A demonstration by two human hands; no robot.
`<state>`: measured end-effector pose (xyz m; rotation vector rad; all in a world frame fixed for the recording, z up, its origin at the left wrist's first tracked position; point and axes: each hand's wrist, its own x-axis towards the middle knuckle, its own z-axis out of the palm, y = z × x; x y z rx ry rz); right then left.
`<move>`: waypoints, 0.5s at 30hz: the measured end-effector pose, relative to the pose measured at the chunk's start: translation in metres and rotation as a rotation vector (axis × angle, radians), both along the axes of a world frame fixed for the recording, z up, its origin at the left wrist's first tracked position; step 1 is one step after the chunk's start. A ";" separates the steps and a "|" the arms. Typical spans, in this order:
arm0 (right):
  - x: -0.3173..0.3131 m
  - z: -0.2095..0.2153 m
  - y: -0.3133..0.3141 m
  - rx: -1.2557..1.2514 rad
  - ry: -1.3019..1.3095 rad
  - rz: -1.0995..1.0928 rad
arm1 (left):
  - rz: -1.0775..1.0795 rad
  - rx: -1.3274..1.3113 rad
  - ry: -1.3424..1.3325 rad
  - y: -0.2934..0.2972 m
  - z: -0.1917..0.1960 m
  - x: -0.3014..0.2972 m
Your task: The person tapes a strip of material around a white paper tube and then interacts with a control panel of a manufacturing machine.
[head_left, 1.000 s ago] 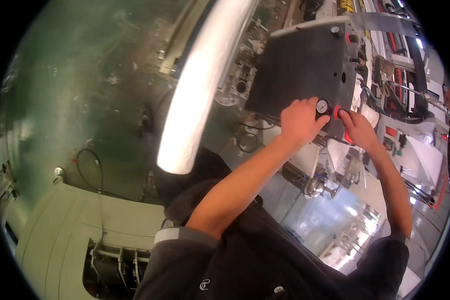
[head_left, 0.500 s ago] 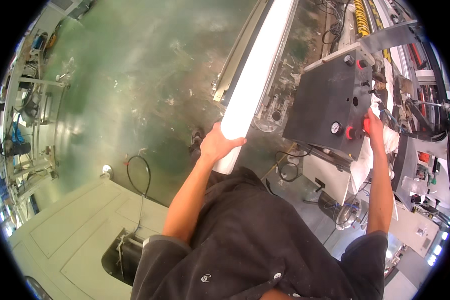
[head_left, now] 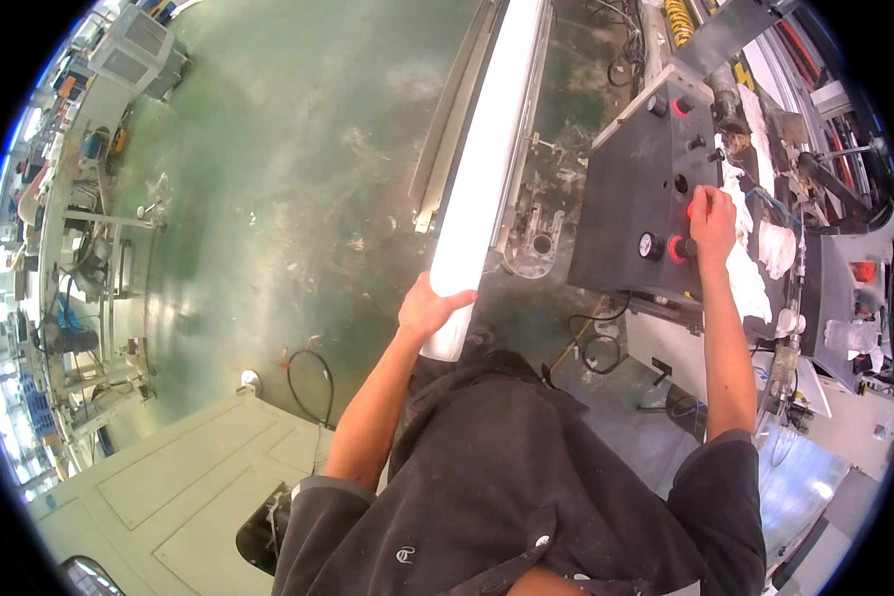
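A long white tube runs from the top of the view down to my waist. My left hand grips its near end. To the right stands a dark grey control panel with a round gauge, black knobs and lit red buttons. My right hand rests on the panel's right side, fingers curled at a red button and a black knob.
White rags lie beside the panel on a machine with cables and hoses. A metal rail runs along the tube over the green floor. A pale cabinet stands at lower left, metal racks at far left.
My left hand left the panel and took hold of the white tube's near end. My right hand stayed on the panel's right side. My view swung left, showing more floor.
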<state>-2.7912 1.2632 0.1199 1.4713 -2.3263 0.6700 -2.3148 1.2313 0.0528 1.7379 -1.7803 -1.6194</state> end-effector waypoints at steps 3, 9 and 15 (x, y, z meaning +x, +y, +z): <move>-0.002 -0.002 0.000 -0.047 -0.035 0.025 | 0.020 -0.022 -0.002 0.002 -0.006 0.003; 0.010 0.012 0.029 -0.362 -0.222 0.076 | -0.007 -0.013 0.024 -0.002 -0.008 0.000; 0.080 0.063 0.069 0.248 -0.251 0.176 | -0.008 -0.061 -0.012 0.000 -0.018 0.007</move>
